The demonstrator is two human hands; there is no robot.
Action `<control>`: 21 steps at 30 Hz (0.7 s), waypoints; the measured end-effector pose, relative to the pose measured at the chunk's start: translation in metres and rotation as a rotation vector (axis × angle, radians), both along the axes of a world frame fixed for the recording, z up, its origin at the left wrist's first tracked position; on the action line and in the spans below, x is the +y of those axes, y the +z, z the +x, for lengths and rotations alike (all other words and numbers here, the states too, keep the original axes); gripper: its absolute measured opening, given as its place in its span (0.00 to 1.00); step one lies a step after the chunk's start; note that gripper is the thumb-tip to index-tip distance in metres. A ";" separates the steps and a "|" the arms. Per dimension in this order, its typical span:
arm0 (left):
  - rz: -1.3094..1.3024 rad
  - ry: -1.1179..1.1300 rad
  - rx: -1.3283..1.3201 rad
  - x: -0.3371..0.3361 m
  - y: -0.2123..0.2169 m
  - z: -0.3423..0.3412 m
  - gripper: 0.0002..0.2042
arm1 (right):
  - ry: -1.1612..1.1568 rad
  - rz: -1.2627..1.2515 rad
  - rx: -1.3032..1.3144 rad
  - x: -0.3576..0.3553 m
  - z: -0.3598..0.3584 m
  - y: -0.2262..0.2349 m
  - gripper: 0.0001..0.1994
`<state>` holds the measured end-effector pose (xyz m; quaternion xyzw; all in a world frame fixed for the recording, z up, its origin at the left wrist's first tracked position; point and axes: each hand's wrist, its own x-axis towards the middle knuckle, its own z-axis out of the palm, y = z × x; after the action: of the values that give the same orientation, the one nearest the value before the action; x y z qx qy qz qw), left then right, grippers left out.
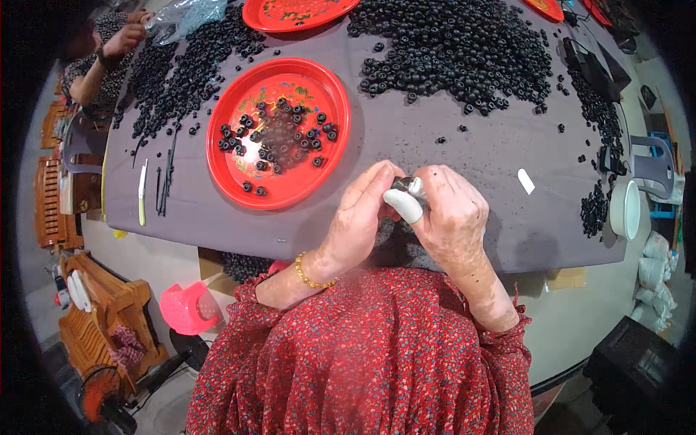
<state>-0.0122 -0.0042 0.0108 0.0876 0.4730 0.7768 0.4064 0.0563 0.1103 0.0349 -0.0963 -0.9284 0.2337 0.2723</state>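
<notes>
Close together in front of me at the near side of the table, my left hand and my right hand are both closed, their fingertips meeting around a small shiny black piece. A white finger cover sits on my right thumb, which presses against the piece. Fingers hide most of the piece, so its full shape cannot be made out. Left of my hands lies a red round tray with a floral pattern, holding scattered black ring-shaped pieces. Dark crumbs dot the cloth around my hands.
A large heap of black pieces covers the far table; another heap lies far left. A knife and thin black sticks rest at left, a white sliver at right. Far left, another person's hand touches a clear plastic bag.
</notes>
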 end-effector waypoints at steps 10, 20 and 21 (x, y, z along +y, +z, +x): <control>0.009 -0.009 0.013 0.001 0.003 0.001 0.14 | 0.007 0.052 0.042 0.002 -0.001 -0.005 0.14; 0.068 0.041 -0.091 0.002 0.011 0.011 0.12 | 0.030 0.093 0.064 0.005 0.003 -0.008 0.10; 0.067 0.040 -0.091 0.002 0.010 0.012 0.12 | 0.030 0.092 0.064 0.006 0.003 -0.009 0.10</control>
<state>-0.0006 -0.0027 0.0204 0.0560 0.4293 0.8035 0.4086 0.0591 0.1161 0.0261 -0.0626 -0.9303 0.1979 0.3024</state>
